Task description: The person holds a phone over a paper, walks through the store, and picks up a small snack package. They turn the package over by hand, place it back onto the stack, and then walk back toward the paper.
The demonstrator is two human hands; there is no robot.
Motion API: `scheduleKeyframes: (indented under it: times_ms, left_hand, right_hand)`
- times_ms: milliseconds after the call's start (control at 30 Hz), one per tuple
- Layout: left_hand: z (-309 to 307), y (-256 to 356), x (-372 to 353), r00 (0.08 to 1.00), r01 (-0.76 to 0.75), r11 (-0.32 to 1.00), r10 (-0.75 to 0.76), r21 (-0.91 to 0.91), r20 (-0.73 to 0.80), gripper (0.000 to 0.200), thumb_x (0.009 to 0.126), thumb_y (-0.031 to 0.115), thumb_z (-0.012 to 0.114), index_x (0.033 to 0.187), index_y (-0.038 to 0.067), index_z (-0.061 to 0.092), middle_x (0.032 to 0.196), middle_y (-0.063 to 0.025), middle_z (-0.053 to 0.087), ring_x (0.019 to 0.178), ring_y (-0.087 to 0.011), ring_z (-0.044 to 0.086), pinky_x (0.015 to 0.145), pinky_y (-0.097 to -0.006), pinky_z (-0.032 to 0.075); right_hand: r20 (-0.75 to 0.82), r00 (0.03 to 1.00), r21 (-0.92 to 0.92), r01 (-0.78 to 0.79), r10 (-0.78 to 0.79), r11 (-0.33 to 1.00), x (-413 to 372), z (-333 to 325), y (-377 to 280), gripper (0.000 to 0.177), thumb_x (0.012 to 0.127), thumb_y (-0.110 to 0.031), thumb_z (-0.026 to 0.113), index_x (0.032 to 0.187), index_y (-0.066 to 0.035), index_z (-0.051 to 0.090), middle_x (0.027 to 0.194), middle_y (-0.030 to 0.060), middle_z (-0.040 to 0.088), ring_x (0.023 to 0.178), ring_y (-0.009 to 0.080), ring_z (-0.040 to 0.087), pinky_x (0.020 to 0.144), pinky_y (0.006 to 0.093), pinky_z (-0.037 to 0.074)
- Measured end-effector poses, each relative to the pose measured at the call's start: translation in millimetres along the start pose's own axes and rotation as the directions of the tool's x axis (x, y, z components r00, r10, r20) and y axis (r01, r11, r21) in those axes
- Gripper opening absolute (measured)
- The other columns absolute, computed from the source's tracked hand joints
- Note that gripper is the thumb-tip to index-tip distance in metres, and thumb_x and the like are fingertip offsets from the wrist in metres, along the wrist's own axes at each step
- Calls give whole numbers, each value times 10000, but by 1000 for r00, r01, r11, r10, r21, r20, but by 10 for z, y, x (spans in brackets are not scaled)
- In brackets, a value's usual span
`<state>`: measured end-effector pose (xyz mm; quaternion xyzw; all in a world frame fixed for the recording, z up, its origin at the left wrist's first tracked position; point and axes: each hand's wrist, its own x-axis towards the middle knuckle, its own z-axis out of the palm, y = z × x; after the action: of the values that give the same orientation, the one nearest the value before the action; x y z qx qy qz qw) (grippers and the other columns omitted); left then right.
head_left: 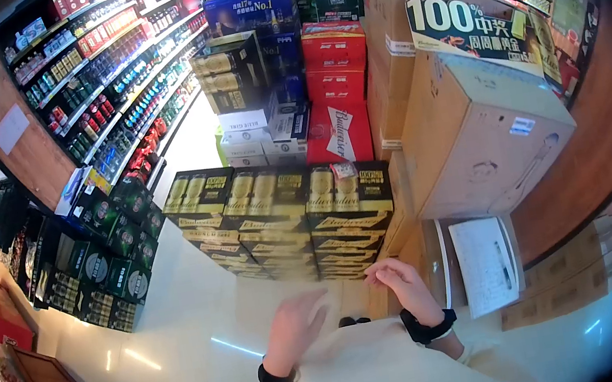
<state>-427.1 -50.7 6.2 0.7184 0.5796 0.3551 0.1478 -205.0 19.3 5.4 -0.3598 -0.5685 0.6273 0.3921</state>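
My left hand (297, 328) is raised in front of my body, blurred by motion, with its thumb apart from the fingers and nothing seen in it. To its right, my right hand (404, 286) is held up with loosely bent, parted fingers, also holding nothing. Both wrists wear black bands. Just beyond the hands stands a stack of black-and-gold Budweiser beer cases (267, 197), several layers high. A small reddish-white item (344, 171) lies on top of the right-hand column. Neither hand appears to touch the cases.
A large cardboard box (486, 132) stands at the right, near a clipboard with paper and a pen (485, 266). Red Budweiser cases (334, 53) and white Blue Girl cartons (247, 138) are stacked behind. Green beer cases (108, 244) stand left, before drink shelves (116, 73).
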Motion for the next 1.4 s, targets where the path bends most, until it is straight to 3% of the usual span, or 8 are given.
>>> scheduleKeyframes:
  times_ms: [500,700,800,900,1100,1200,1300,1400]
  left_hand:
    - [534,-477,1407,979,43,997,-30,-59,204,344,807,164,644,1127,54,586,1041,-152,612,914,-332,586,791,-387,481]
    - [593,-739,2157,941,153,928,-31,-340,338,413,816,148,654,1200,49,538,1074,-147,599,942,-282,597,816,-354,477]
    - [737,-1063,2533,940,45,923,90,-383,329,416,829,110,639,1219,28,518,1085,-148,596,974,-256,597,834,-339,477]
    - [975,-1412,2860,957,91,909,33,-407,289,396,843,163,609,1205,22,531,1117,-179,590,994,-314,588,840,-358,477]
    - [1707,-2313,3146,826,546,522,-208,-655,523,519,871,145,610,1327,5,404,1179,-95,558,1059,-161,541,897,-274,440]
    - [1824,-2476,3240,671,733,398,-288,-552,684,622,860,230,624,1364,-9,347,1282,-136,488,1142,-188,492,916,-279,412]
    - [1779,-2468,3388,560,825,258,-266,-502,784,678,859,248,615,1399,-4,289,1352,-162,417,1212,-208,435,956,-297,384]
    - [1946,-2581,3476,497,861,274,-281,-428,821,711,856,234,603,1418,-9,243,1368,-166,392,1236,-221,408,986,-297,355]
  right_hand:
    - [-228,957,162,-145,180,976,955,-730,158,217,958,-176,465,1003,-19,609,937,36,624,880,107,565,806,245,431]
    - [-369,915,159,-110,162,981,1372,-865,187,235,963,-198,453,1008,-25,606,918,45,635,856,116,574,797,245,431]
    - [-448,880,103,-126,159,987,1655,-854,102,272,959,-211,439,1012,1,602,929,80,647,861,143,590,798,266,448]
    - [-444,878,133,-135,181,982,1956,-882,125,233,961,-209,456,1040,-39,594,958,38,636,882,106,566,810,243,415]
    - [-495,818,172,-238,293,956,2713,-1076,873,356,945,-275,470,1234,-75,527,1189,61,586,1084,146,540,886,281,387]
    - [-516,798,14,-353,309,935,3071,-1162,1435,487,935,-307,501,1330,-32,431,1301,83,490,1183,156,451,931,278,362]
    - [-501,789,92,-361,357,928,3321,-1069,1406,546,936,-315,497,1367,-4,371,1346,94,443,1196,161,428,945,254,347]
    - [-521,780,76,-363,347,929,3499,-1134,1908,581,945,-283,482,1408,8,286,1389,94,390,1219,162,401,991,259,317]
